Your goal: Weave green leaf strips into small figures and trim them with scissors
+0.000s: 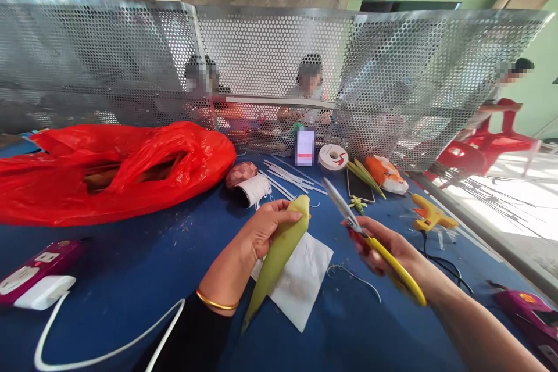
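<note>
My left hand (pixel 272 224) pinches a long pale green corn husk (pixel 279 256) near its broad upper end, thumb on top. The husk tapers down toward me, over a white paper sheet (pixel 305 279) on the table. To the right, my right hand (pixel 383 244) grips a pair of scissors (pixel 344 206) with yellow and red handles. Their blades point up and to the left, apart from the husk. Whether the blades are fully closed I cannot tell. A thin pale strand (pixel 357 279) lies on the blue table (pixel 209 337) between paper and right wrist.
A red plastic bag (pixel 192 186) fills the left. Ahead are a white thread spool (pixel 253 189), white sticks (pixel 292 177), a ribbon roll (pixel 333 157) and a phone (pixel 304 147). A yellow glue gun (pixel 431 213) and purple power strips (pixel 43 267) flank me. Behind stands a perforated metal screen (pixel 270 46).
</note>
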Demonstrator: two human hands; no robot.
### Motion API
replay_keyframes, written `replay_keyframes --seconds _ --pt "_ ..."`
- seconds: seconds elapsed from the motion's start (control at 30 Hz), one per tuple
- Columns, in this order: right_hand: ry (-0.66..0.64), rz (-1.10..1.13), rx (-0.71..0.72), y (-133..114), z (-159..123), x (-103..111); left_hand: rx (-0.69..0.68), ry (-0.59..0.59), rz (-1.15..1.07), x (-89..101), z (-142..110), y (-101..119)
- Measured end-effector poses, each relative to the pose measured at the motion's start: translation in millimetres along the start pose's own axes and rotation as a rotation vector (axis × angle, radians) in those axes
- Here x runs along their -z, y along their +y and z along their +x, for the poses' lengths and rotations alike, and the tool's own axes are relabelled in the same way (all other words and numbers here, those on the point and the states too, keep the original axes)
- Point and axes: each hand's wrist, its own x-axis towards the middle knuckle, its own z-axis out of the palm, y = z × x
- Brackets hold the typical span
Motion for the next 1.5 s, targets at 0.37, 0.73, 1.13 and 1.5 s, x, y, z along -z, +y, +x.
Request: replay_keyframes --seconds 0.37,0.73,1.13,1.5 --pt "-0.197 -0.196 -0.045 13.0 3.5 20.3 -0.033 0.037 0.017 -5.7 2.2 -1.9" --pt "-0.202 -0.155 -0.098 3.6 2.4 6.3 0.039 -0.024 0.089 -16.4 5.4 -21.7" --pt "-0.181 -0.108 -0.08 16.6 2.2 10.3 0.038 -0.021 0.088 -17.3 4.7 -20.2" --pt "-0.121 -0.11 -0.176 10.2 2.1 7.5 0.104 -0.017 0.095 -18.9 4.1 -18.8"
